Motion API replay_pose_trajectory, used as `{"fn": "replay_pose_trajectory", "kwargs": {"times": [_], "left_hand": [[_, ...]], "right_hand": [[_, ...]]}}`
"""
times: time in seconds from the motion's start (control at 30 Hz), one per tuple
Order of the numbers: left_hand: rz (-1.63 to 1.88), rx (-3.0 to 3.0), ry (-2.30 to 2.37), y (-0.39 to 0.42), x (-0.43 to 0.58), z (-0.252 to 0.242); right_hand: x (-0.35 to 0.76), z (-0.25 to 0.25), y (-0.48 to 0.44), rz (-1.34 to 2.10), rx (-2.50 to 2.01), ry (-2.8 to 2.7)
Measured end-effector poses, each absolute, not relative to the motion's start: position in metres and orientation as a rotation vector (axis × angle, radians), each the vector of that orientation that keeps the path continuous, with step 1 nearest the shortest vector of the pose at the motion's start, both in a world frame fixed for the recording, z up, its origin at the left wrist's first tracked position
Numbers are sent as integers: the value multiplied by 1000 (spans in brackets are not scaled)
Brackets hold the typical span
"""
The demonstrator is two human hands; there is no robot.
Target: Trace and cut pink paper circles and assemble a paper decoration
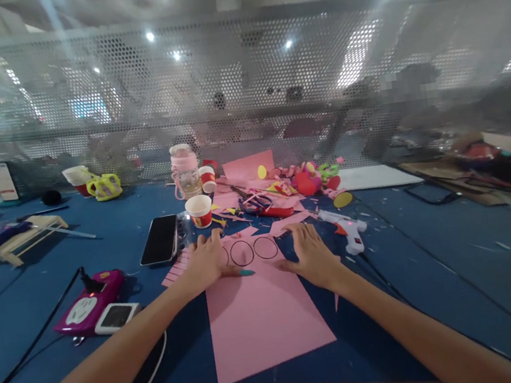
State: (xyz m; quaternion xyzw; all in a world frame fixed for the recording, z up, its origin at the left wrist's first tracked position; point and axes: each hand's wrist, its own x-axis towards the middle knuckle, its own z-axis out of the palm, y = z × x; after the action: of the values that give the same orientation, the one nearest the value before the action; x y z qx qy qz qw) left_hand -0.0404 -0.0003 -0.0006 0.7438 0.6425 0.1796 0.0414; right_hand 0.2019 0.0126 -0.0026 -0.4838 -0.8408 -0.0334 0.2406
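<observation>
A pink paper sheet [259, 318] lies on the blue table [437, 267] in front of me, with black circles [254, 250] drawn near its far edge. My left hand [205, 259] rests flat on the sheet's far left corner, fingers stretched out, thumb with a teal nail pointing right. My right hand [309, 253] lies flat at the sheet's far right corner, fingers spread. Neither hand holds anything.
A black phone [160, 239] and a paper cup [200, 210] lie beyond my left hand. A white glue gun [349, 228] sits right of my right hand. Scissors [257, 202], paper scraps, a pink bottle [185, 171], a magenta device [91, 302] and a perforated screen [241, 86] are around.
</observation>
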Motion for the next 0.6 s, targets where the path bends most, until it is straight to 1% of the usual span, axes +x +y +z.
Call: {"fn": "replay_pose_trajectory", "kwargs": {"times": [0.17, 0.3, 0.37, 0.5, 0.53, 0.6], "left_hand": [[738, 2415, 1822, -2, -38, 6], [1068, 2397, 1604, -4, -41, 8], [1280, 2296, 1559, -5, -42, 8], [1603, 1970, 1445, -4, -41, 9], [1665, 1862, 1379, -3, -39, 8], [1751, 1625, 1246, -1, -35, 7]], "right_hand": [[195, -1, 10, 262, -1245, -2053], [195, -5, 14, 357, -1364, -1878], [196, -8, 17, 433, -1360, -1778], [196, -11, 22, 846, -1233, -1664], [196, -11, 23, 903, -1213, -1640], [196, -10, 24, 891, -1200, -1549]]}}
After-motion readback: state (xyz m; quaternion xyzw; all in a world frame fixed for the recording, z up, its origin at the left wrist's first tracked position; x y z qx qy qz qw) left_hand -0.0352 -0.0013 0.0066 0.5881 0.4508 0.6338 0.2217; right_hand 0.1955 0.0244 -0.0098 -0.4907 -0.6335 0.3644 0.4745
